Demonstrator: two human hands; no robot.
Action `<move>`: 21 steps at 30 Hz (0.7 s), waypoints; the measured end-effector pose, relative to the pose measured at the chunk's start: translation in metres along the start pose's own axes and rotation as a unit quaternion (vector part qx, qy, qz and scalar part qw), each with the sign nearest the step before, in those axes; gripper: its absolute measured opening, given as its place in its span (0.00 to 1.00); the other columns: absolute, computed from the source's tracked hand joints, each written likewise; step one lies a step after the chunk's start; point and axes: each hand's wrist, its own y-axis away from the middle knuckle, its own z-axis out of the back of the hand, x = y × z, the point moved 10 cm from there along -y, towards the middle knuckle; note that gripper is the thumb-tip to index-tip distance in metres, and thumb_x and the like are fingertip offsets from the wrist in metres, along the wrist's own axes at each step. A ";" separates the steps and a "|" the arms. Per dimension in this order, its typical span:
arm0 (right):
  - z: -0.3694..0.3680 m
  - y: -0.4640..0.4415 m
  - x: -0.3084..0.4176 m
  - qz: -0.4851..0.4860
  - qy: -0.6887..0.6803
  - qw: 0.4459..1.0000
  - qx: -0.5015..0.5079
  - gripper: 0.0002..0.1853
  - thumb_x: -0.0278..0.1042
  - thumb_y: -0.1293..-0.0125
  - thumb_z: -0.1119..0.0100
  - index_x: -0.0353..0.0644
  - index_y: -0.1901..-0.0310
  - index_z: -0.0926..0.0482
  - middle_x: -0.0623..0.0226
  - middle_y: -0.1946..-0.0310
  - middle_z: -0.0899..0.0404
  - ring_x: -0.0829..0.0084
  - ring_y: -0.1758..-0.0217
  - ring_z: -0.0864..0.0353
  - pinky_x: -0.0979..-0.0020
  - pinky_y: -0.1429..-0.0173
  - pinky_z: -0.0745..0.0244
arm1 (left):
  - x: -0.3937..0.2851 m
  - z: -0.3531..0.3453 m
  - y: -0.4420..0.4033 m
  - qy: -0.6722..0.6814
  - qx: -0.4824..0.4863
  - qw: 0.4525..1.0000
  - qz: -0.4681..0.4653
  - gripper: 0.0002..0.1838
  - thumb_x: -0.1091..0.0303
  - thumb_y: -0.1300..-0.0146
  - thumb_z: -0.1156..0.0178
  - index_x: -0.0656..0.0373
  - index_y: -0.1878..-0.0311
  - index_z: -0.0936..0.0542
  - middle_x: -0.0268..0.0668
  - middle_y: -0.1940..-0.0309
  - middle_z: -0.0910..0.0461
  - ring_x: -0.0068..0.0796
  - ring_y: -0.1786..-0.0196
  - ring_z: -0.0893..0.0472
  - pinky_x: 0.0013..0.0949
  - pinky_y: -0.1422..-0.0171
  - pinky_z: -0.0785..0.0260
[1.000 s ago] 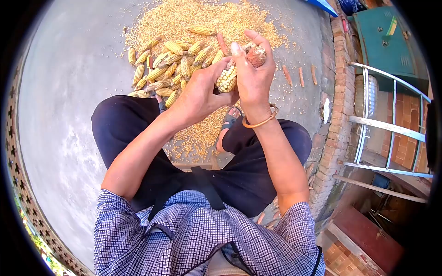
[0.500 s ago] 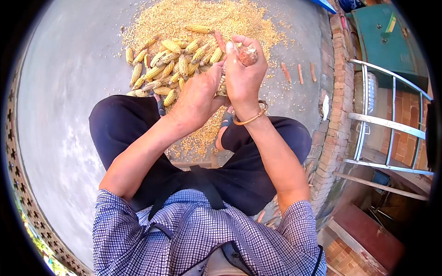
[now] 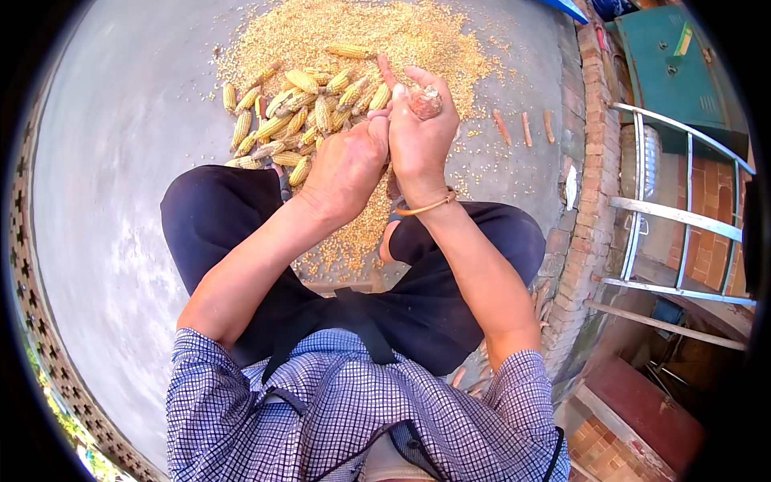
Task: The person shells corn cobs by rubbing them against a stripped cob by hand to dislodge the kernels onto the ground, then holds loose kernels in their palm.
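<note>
My right hand (image 3: 419, 149) is closed around a reddish, bare corn cob (image 3: 426, 103), whose end pokes out by the thumb. Pressed against it, my left hand (image 3: 347, 170) is curled shut on an ear of corn, mostly hidden between the two hands. Just beyond them lies a heap of yellow corn ears (image 3: 309, 112). Another red cob (image 3: 386, 71) rests at the heap's right side. Loose kernels (image 3: 361, 229) are scattered on the ground below my hands, between my feet.
A wide spread of shelled kernels (image 3: 393, 28) covers the ground behind the ears. Several bare cobs (image 3: 501, 127) lie to the right, near a low brick edge (image 3: 593, 145). A metal ladder-like frame (image 3: 679, 213) and a green cabinet (image 3: 671, 68) stand farther right.
My left hand has rolled over and closed more tightly against the right, covering the kernels that showed between them. My right hand has shifted slightly left and down with the cob.
</note>
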 end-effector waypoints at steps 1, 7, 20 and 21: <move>0.002 -0.002 0.000 0.011 0.019 1.000 -0.014 0.14 0.25 0.36 0.39 0.32 0.49 0.24 0.50 0.42 0.22 0.63 0.38 0.23 0.69 0.36 0.29 | 0.005 -0.004 0.002 0.000 0.006 1.000 0.017 0.09 0.74 0.38 0.47 0.64 0.56 0.31 0.52 0.65 0.19 0.54 0.61 0.17 0.50 0.62 0.24; -0.015 -0.007 0.018 -0.064 -0.148 0.983 0.091 0.26 0.29 0.35 0.36 0.32 0.37 0.32 0.57 0.52 0.20 0.73 0.50 0.21 0.73 0.44 0.26 | 0.020 0.017 -0.008 0.106 -0.053 0.992 0.053 0.25 0.77 0.53 0.32 0.68 0.50 0.26 0.55 0.69 0.20 0.54 0.62 0.18 0.46 0.59 0.27; -0.010 -0.006 0.006 0.080 0.073 0.994 0.016 0.13 0.26 0.39 0.37 0.37 0.53 0.22 0.36 0.32 0.37 0.51 0.32 0.28 0.63 0.31 0.34 | 0.010 0.003 -0.002 -0.002 -0.020 1.000 0.016 0.16 0.77 0.48 0.38 0.65 0.56 0.29 0.53 0.65 0.20 0.56 0.61 0.19 0.50 0.59 0.26; -0.013 -0.009 0.003 0.052 0.053 0.997 0.033 0.13 0.26 0.40 0.36 0.37 0.53 0.22 0.36 0.32 0.37 0.53 0.32 0.29 0.63 0.31 0.34 | 0.010 0.006 -0.001 0.008 -0.018 1.000 0.022 0.18 0.77 0.49 0.37 0.66 0.55 0.29 0.54 0.66 0.20 0.57 0.61 0.19 0.51 0.59 0.27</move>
